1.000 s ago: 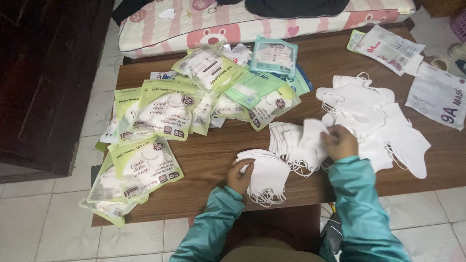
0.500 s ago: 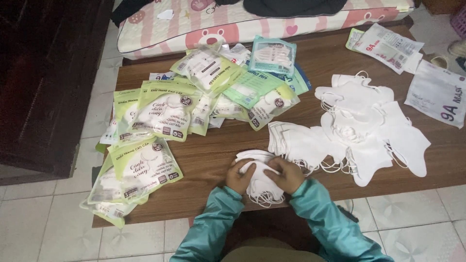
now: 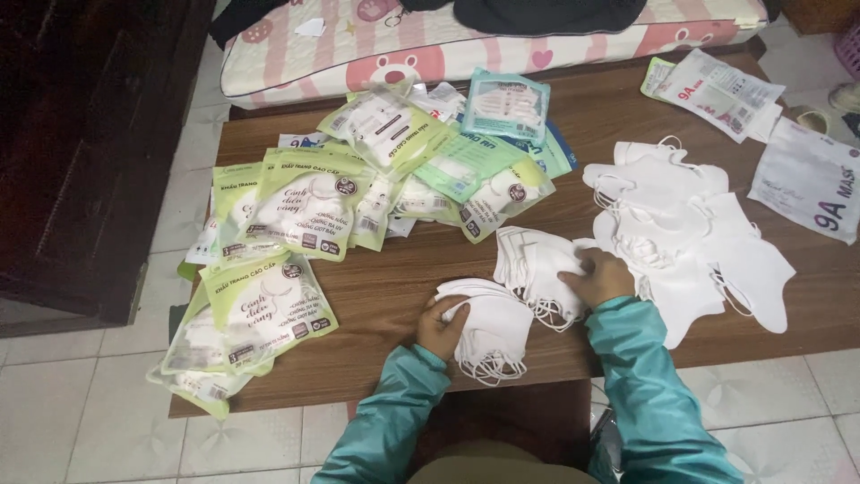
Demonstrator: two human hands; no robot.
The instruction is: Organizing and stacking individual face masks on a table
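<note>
Head view of a brown wooden worktop (image 3: 385, 296) seen from above. The left hand (image 3: 441, 326) rests on a small stack of folded white face masks (image 3: 491, 324) at the near edge of the worktop; its grip is closed on the stack's left side, fingers curled over the top, and the masks' ear loops hang past the edge. The right hand (image 3: 598, 278) lies just beside it on a second stack of white masks (image 3: 536, 265), fingers pressed flat on top; whether this grip is clamped on the stack or only resting cannot be told. The two stacks touch. To the right, a loose heap of unfolded white masks (image 3: 681, 224) spreads over the worktop, touching the second stack. To the left and behind, green-and-clear mask packets (image 3: 305, 202) lie overlapping in a pile, some overhanging the left edge. White printed packets (image 3: 811, 179) lie at the far right corner. A pink-and-white striped mattress (image 3: 376, 45) borders the far side. Both sleeves are teal.
</note>
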